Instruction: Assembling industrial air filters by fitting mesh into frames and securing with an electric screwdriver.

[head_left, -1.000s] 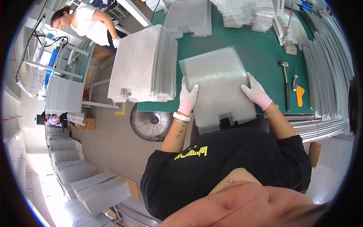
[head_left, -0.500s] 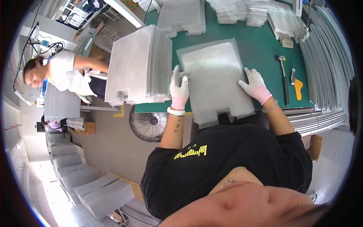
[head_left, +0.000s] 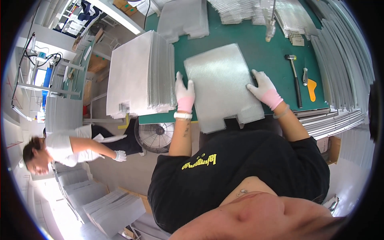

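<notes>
A silver mesh sheet (head_left: 218,86) with a notch cut in its near edge lies in front of me on the green tabletop (head_left: 264,48). Its near end reaches past the table edge. My left hand (head_left: 185,94), in a white glove with a pink cuff, is beside the sheet's left edge, thumb and fingers apart; whether it touches is hard to tell. At the right edge, my right hand (head_left: 265,89), gloved alike, has its fingers spread and its thumb against the sheet. Neither hand is closed around anything.
A tall stack of mesh sheets (head_left: 130,72) stands at left, with further stacks (head_left: 182,20) at the back. A hammer (head_left: 295,78), a screwdriver (head_left: 305,76) and a yellow scraper (head_left: 312,90) lie at right. A floor fan (head_left: 156,136) and a co-worker (head_left: 72,148) are left.
The mesh, earlier showing offset layers with uneven edges, now looks like one even outline. My hands stay at its sides. The co-worker has moved from beside the left stack toward the lower left.
</notes>
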Demonstrator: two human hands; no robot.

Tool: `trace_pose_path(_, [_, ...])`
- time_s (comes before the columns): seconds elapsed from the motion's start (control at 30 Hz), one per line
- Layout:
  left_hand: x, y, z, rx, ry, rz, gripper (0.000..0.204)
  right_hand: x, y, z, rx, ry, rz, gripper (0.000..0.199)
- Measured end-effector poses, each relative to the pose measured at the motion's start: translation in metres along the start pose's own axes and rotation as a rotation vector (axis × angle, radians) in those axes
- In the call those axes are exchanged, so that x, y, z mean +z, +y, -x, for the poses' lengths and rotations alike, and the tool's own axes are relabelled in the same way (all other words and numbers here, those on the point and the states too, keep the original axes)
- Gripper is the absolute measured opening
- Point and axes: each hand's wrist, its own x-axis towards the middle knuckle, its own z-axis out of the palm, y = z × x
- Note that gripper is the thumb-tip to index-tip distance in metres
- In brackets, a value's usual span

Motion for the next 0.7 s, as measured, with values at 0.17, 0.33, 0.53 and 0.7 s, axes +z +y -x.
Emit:
trace_pose_path(0.17, [-0.002,-0.006,0.036,0.136,-0.245,-0.325,0.088,0.003,-0.018,-0.005,0.001,0.030,0.206,0.055])
trace_pose_path(0.33, [-0.010,0.047,0.029,0.078,-0.403,-0.681,0.090,-0.037,-0.006,-0.027,-0.126,0.071,0.271,0.039])
trace_pose_path(0.53, [0.020,0.157,-0.084,0.123,-0.164,0.563,0.072,-0.206,-0.004,-0.159,-0.439,0.988,0.429,0.037])
trace_pose_path(0.7, [0.114,0.185,-0.259,0.132,-0.094,0.304,0.093,-0.250,0.085,-0.287,-0.094,0.621,0.476,0.070])
